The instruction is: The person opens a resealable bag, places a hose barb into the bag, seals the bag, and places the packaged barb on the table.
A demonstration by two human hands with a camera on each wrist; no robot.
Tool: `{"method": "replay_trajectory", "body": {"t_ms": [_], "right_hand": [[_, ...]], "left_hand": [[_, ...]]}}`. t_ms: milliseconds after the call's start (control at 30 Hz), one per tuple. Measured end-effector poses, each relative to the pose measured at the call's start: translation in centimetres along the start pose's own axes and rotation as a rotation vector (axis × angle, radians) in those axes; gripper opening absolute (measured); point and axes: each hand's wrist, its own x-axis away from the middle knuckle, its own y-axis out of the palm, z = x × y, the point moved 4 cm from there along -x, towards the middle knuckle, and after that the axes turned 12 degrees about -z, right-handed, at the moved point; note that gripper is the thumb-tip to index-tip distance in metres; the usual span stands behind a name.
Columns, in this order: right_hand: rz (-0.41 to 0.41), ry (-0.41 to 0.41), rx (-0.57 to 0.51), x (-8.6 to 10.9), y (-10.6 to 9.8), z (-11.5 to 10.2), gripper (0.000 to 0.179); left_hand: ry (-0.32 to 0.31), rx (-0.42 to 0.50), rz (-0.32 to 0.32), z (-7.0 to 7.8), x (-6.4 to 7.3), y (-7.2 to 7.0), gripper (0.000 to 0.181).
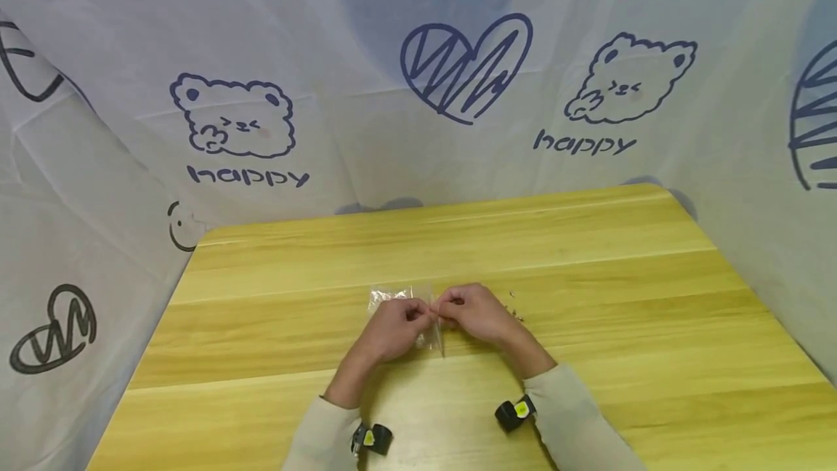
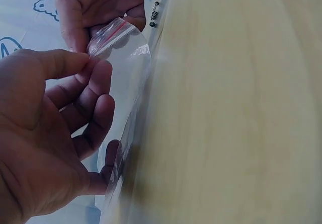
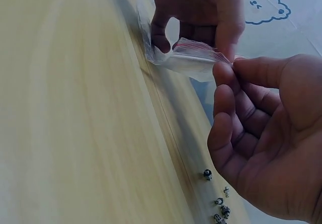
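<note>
A clear zip-lock bag (image 1: 428, 340) with a red line along its mouth is held between both hands above the table. In the head view my left hand (image 1: 392, 329) pinches the bag's mouth from the left, thumb against forefinger. My right hand (image 1: 480, 315) pinches the same edge from the right, its fingertips close against the left ones. Seen from the left wrist, the bag (image 2: 126, 58) hangs past the left fingers (image 2: 95, 113). Several small metal screws (image 3: 225, 211) lie on the table beside the right hand. Whether the bag's mouth is parted cannot be made out.
Another crinkled clear plastic piece (image 1: 386, 296), perhaps part of the same bag, lies beyond the left hand. The wood-grain table (image 1: 294, 267) reaches back to a white cloth (image 1: 353, 137) with printed hearts and bears, which hangs behind and at both sides.
</note>
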Motion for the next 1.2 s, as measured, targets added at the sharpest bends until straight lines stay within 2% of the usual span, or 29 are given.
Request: {"method": "replay_trajectory", "body": {"t_ms": [133,233,367,433,500,633,833,1067,1200], "right_hand": [[0.002,-0.030,0.083,0.2,0.1,-0.3,0.019],[0.026,-0.019,0.166,0.6,0.0,-0.4,0.018],[0.155,0.041,0.285,1.1,-0.7,-0.3,0.015],[0.203,0.063,0.309,1.2,-0.8,-0.4,0.013],[0.205,0.080,0.301,1.1,-0.6,-0.5,0.008],[0.139,0.075,0.242,0.9,0.1,-0.9,0.016],[0.095,0.012,0.229,0.7,0.3,-1.3,0.013],[0.153,0.064,0.283,0.8,-0.7,-1.1,0.019],[0.175,0.114,0.333,0.9,-1.2,-0.9,0.018]], "left_hand": [[0.004,0.010,-0.006,-0.2,0.0,0.0,0.022],[-0.017,0.079,0.035,-0.7,0.1,-0.1,0.026],[-0.088,0.205,0.117,-1.5,0.5,-0.5,0.028],[-0.114,0.216,0.123,-1.6,0.6,-0.5,0.029],[-0.112,0.193,0.115,-1.4,0.5,-0.5,0.027],[-0.080,0.121,0.118,-0.8,0.3,-0.3,0.017],[-0.068,0.018,0.158,-0.2,0.0,-0.4,0.011],[-0.049,0.036,0.165,-1.0,0.0,-1.2,0.011],[-0.001,0.080,0.097,-0.9,0.2,-1.6,0.013]]}}
